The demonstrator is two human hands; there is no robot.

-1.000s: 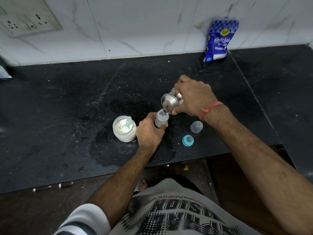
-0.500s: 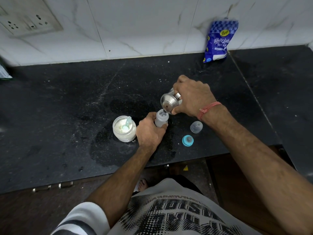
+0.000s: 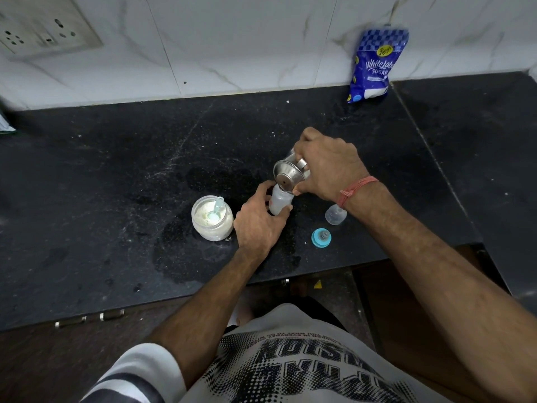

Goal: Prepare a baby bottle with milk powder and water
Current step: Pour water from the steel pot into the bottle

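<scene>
My left hand (image 3: 258, 222) grips a small translucent baby bottle (image 3: 279, 202) standing on the black counter (image 3: 116, 170). My right hand (image 3: 328, 167) holds a steel cup (image 3: 289, 174) tipped steeply over the bottle's mouth, its rim touching the opening. Left of the bottle stands an open jar of white milk powder (image 3: 212, 219) with a pale blue scoop (image 3: 216, 210) resting in it. The bottle's blue ring with its teat (image 3: 321, 237) and a clear cap (image 3: 335, 214) lie on the counter to the right, under my right wrist.
A blue sugar packet (image 3: 374, 65) leans on the tiled wall at the back right. A wall socket plate (image 3: 43, 27) sits at the top left. Wet patches darken the counter around the jar. The counter's front edge runs just below my left wrist.
The steel cup has tipped a little further over the bottle's mouth. Both hands stay in nearly the same places.
</scene>
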